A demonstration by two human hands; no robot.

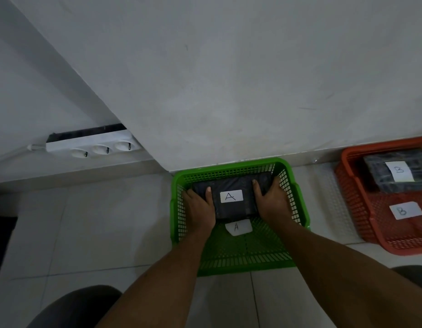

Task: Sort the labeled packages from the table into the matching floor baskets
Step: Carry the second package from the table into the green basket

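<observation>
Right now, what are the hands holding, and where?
Both hands, left and right, grip the A package by its two short ends, inside the green basket.

Both hands, left hand (200, 204) and right hand (271, 200), grip package A (231, 185) inside green basket (297, 192).

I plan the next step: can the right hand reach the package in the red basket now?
Probably not yet: the right hand and left hand both hold the A package inside the green basket. The B package lies uncovered.
</observation>
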